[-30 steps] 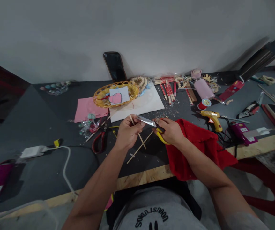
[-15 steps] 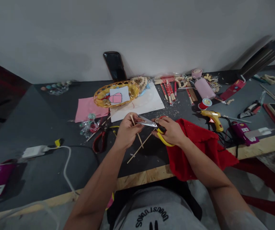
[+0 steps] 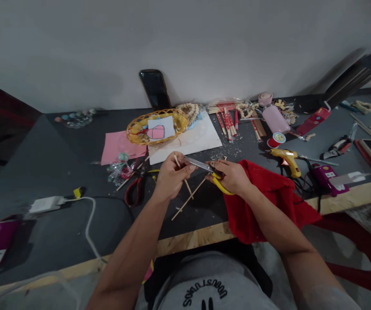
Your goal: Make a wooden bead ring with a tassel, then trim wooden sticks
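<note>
My left hand [image 3: 172, 175] is closed around a thin wooden stick [image 3: 188, 189], which slants down toward me from the fingers. In my right hand [image 3: 232, 174] are scissors with yellow handles [image 3: 221, 186]; their blades [image 3: 198, 162] are closed together and reach to my left fingertips. Whatever lies at the blade tips is hidden by those fingers. Another thin stick [image 3: 180, 209] lies on the table just below both hands, crossing under the held one. A red cloth [image 3: 266, 202] spreads beneath my right wrist and hangs over the table edge.
A yellow basket [image 3: 132, 140] holding a card [image 3: 169, 125] stands behind my hands, partly on a white board [image 3: 201, 140]. A phone [image 3: 155, 88] leans on the wall. To the right lie a yellow glue gun [image 3: 285, 159], a thread spool [image 3: 276, 140] and pliers [image 3: 335, 148].
The scissor blades, spread apart before, have come together near my left fingertips. Both hands stay in nearly the same place.
</note>
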The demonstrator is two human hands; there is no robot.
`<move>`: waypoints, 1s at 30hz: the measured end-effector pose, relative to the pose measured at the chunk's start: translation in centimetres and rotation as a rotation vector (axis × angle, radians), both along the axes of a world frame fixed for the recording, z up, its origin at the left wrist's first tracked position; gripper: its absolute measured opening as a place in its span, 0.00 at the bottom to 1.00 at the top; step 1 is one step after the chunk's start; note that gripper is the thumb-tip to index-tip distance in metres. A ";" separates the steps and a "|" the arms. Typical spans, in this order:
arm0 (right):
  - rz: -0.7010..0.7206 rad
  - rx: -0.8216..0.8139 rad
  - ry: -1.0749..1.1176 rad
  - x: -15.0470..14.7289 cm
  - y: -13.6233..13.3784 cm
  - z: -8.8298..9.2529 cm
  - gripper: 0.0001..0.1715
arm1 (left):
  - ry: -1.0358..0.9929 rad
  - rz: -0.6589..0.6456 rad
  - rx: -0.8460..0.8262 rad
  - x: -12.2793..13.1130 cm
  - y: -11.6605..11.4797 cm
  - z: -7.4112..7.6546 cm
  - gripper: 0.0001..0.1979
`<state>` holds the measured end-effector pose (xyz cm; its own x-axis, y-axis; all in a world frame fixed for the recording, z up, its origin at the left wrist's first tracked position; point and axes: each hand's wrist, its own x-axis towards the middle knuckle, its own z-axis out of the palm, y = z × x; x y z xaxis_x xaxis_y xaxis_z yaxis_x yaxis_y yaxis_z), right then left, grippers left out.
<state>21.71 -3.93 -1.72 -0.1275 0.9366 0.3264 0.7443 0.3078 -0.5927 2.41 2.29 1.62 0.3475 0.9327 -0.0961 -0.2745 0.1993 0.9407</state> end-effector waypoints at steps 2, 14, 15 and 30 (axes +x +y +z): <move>-0.039 0.011 0.057 0.0 0.2 -0.1 0.19 | 0.049 0.033 0.018 -0.7 0.2 0.6 0.21; -0.123 0.022 0.051 0.0 0.5 -0.7 0.22 | 1.324 -0.247 0.591 -0.8 1.6 -1.2 0.13; -0.125 0.012 0.049 0.0 0.5 -0.7 0.22 | 1.347 -0.267 0.591 -0.6 1.6 -1.5 0.14; -0.110 0.009 0.022 0.0 0.6 -1.0 0.22 | 1.258 -0.245 0.495 -1.4 2.3 -2.1 0.13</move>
<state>21.69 -3.33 -2.68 -0.0169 0.9416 0.3363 0.7608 0.2304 -0.6067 1.06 4.56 -0.52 0.4332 0.8896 -0.1447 0.8017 -0.3070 0.5128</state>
